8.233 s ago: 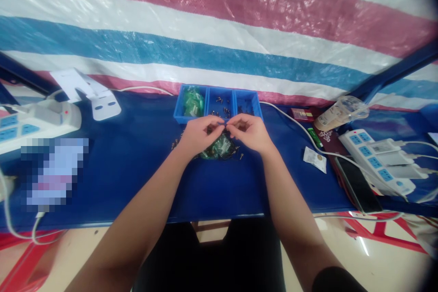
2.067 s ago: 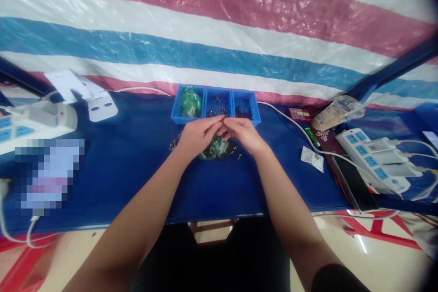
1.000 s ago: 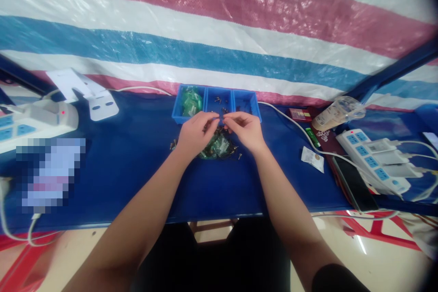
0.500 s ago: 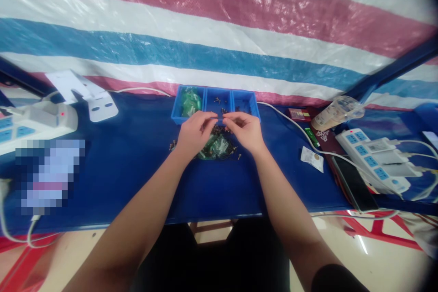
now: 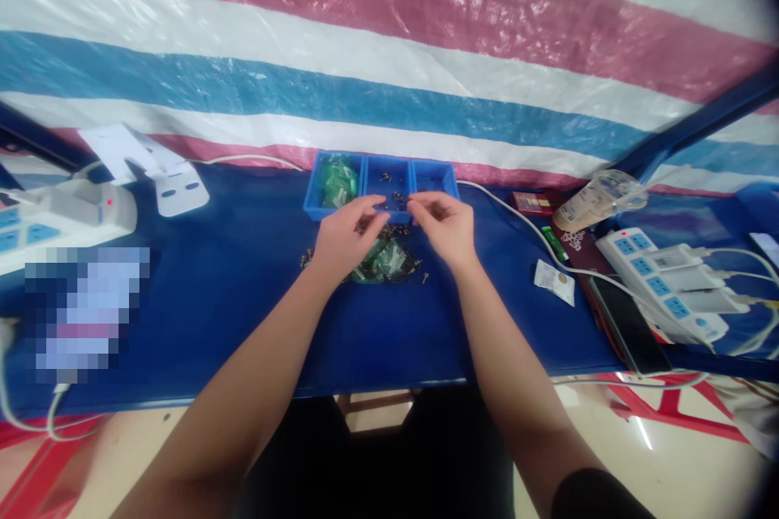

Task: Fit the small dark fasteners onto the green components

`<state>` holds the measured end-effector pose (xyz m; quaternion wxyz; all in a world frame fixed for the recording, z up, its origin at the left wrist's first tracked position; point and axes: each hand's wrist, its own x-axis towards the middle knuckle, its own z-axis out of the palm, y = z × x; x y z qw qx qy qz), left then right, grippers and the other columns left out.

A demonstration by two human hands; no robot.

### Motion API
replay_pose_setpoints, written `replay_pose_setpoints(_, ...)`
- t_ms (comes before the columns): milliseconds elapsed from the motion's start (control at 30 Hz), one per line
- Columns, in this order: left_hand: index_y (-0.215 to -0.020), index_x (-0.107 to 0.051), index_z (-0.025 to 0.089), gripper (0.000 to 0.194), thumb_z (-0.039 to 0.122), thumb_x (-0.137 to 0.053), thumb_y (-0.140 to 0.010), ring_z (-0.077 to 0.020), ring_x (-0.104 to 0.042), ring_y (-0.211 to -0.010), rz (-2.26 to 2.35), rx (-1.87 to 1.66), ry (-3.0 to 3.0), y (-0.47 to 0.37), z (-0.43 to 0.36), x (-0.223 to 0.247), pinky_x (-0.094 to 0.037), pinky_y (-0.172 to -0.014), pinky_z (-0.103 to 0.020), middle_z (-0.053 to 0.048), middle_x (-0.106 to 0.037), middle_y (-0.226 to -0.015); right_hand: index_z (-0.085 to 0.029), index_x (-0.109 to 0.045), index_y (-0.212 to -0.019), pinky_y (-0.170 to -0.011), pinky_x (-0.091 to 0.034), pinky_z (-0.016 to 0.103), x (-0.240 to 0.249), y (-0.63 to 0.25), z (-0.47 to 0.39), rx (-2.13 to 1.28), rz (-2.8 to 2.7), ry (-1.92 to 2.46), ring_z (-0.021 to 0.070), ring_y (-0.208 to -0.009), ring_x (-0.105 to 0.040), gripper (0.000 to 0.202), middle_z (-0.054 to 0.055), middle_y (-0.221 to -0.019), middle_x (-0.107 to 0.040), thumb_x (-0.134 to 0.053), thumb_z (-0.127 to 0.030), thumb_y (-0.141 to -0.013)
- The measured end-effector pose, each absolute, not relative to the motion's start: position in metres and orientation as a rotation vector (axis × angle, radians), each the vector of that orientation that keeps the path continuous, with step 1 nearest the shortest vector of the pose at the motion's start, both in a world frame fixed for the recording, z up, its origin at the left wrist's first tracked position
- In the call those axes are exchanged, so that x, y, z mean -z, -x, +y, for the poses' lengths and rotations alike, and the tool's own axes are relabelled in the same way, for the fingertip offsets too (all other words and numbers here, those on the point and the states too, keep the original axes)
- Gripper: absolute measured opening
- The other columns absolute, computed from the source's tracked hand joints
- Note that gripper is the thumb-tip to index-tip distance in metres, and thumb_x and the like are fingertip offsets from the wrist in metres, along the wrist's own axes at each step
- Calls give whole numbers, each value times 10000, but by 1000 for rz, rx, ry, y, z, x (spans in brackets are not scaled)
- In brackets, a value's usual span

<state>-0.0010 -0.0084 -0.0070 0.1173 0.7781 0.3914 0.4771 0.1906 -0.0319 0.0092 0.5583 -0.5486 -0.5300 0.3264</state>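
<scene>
My left hand [image 5: 346, 237] hovers at the front of the blue three-compartment bin [image 5: 316, 211], its thumb and index fingertip slightly apart. Something dark shows inside its curl, too blurred to name. Opposite it, my right hand [image 5: 449, 229] has thumb and index pinched near the bin's front wall; whatever they hold is too small to make out. Small screws [image 5: 398, 197] lie in the middle compartment. A green plastic bag [image 5: 339, 182] fills the left one; the right one is partly covered by my right hand. Below my hands, another green bag [image 5: 389, 261] lies among loose screws [image 5: 425, 278].
To the right are a plastic drink cup [image 5: 584, 207], a white packet [image 5: 554, 282], a dark phone [image 5: 630, 324] and a power strip [image 5: 660, 284] with cables. On the left stand a white stand [image 5: 179, 186], a power strip [image 5: 66, 227] and a pixelated device [image 5: 94, 312].
My hands have moved apart; their fingertips were almost meeting before. The right hand has shifted slightly right, and the left thumb and index have parted a little.
</scene>
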Motion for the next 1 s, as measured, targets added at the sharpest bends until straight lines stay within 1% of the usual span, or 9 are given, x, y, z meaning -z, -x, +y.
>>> replay_pose_setpoints(133,-1156,-702,177,256,323,-631,-959,-103,-632,-653,1137,-1379,-2266,1,-9,6,-539,-702,-232,-17,-729,-824,-178,-734,-1001,-587,-545,297,-8,-210,-25,-621,-1092,1402,139,-579,-625,302,44,-782,-734,-682,-435,-850)
replay_pose_setpoints(267,-1139,-713,173,239,297,-618,-958,-104,-628,-642,1126,-1373,-2291,1,-9,7,-537,-683,-235,-21,-724,-815,-155,-732,-982,-527,-501,285,-8,-224,-22,-584,-1035,1506,123,-481,-574,307,35,-713,-712,-681,-417,-830)
replay_pose_setpoints(533,-1080,-733,173,194,257,-615,-950,-109,-655,-670,1101,-1388,-2305,2,-8,10,-549,-693,-234,-37,-741,-859,-170,-782,-936,-492,-498,315,-9,-229,-26,-583,-1074,1743,169,-452,-605,273,55,-675,-728,-699,-381,-782)
replay_pose_setpoints(633,-1052,-741,172,184,255,-612,-951,-109,-661,-673,1101,-1394,-2310,1,-8,9,-549,-680,-226,-40,-745,-858,-174,-794,-979,-476,-478,314,-9,-229,-26,-585,-1080,1753,167,-446,-592,306,53,-677,-726,-692,-393,-792)
replay_pose_setpoints(733,-1041,-745,173,188,268,-609,-954,-112,-660,-671,1122,-1383,-2318,1,-8,8,-548,-674,-228,-39,-745,-843,-176,-785,-981,-501,-465,297,-14,-228,-28,-590,-1212,1664,150,-467,-565,294,22,-609,-679,-673,-392,-816)
replay_pose_setpoints(800,-1044,-746,173,189,269,-612,-951,-111,-659,-674,1131,-1369,-2319,1,-8,9,-541,-670,-226,-38,-744,-845,-184,-777,-934,-522,-453,278,-20,-232,-33,-695,-1424,1589,136,-484,-552,244,-6,-560,-636,-674,-371,-817)
replay_pose_setpoints(867,-1031,-744,174,180,264,-611,-949,-108,-654,-668,1134,-1378,-2318,2,-8,9,-533,-668,-225,-33,-742,-840,-192,-775,-922,-507,-431,261,-24,-238,-39,-1025,-1697,1551,122,-480,-546,215,-13,-584,-657,-697,-346,-793)
replay_pose_setpoints(933,-1028,-745,174,175,251,-610,-948,-108,-655,-676,1133,-1382,-2314,2,-7,10,-532,-683,-229,-31,-740,-834,-191,-776,-924,-504,-437,251,-27,-246,-43,-1430,-1922,1531,131,-501,-586,237,-10,-612,-687,-757,-323,-728)
replay_pose_setpoints(1000,-1024,-745,176,168,244,-613,-946,-111,-660,-687,1126,-1382,-2315,2,-7,10,-529,-688,-231,-29,-737,-826,-203,-774,-919,-538,-449,242,-28,-253,-46,-1561,-2021,1563,145,-576,-641,289,-8,-673,-722,-819,-301,-651)
